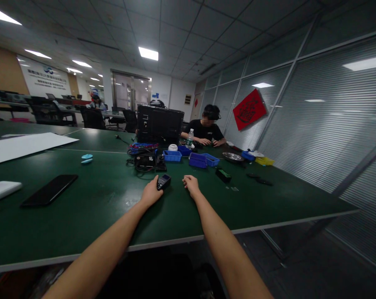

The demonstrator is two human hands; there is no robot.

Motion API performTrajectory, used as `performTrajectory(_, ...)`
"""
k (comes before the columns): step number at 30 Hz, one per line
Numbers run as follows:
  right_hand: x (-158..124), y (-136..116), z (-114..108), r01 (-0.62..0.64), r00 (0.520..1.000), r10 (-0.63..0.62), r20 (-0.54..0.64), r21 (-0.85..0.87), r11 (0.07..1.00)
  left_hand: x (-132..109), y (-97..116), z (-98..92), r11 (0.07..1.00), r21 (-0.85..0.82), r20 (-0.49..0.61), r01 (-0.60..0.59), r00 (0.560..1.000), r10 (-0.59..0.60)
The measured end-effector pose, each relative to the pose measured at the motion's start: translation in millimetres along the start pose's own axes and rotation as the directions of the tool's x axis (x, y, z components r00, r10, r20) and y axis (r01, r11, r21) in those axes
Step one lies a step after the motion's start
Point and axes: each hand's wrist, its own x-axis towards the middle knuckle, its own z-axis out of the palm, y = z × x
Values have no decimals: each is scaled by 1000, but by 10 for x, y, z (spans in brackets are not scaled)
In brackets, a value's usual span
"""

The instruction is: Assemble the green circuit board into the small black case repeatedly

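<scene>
My left hand (pixel 151 192) is closed around the side of a small black handheld device (pixel 164 181) with a screen and what look like keys, low over the green table (pixel 106 224). To the right of it, my right hand (pixel 191 185) rests with its fingers curled in. Whether anything sits inside those fingers is hidden. Beyond the hands lie a black boxy unit with cables (pixel 145 161), a blue tray (pixel 172 156) and a purple-blue bin (pixel 197 160). A black box with a green top (pixel 223 175) lies right of my right hand.
On the left are a black phone-like slab (pixel 50 190), a white block (pixel 2 191) and a light-blue two-part item (pixel 87 158). A dark monitor (pixel 160 124), a bottle (pixel 190 138) and a metal dish (pixel 233 157) stand farther back. Another person (pixel 206 131) sits across the table.
</scene>
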Motion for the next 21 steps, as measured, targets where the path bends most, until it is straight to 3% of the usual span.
performTrajectory(6, 3, -9, -31, -33, 999, 34, -38, 31, 999, 43, -219, -275, 995, 47, 44, 85, 995, -88)
performTrajectory(12, -18, -47, -49, -45, 998, 47, -37, 51, 998, 66, -705, -728, 970, 133, -33, 203, 979, -200)
performTrajectory(17, -2, -54, -41, -69, 996, 72, -49, 73, 995, 37, -1202, -1212, 889, 204, -178, 410, 908, -378)
performTrajectory(21, 0, -56, -40, -78, 996, 81, -43, 60, 995, -36, -1459, -1453, 831, 220, -286, 511, 848, -445)
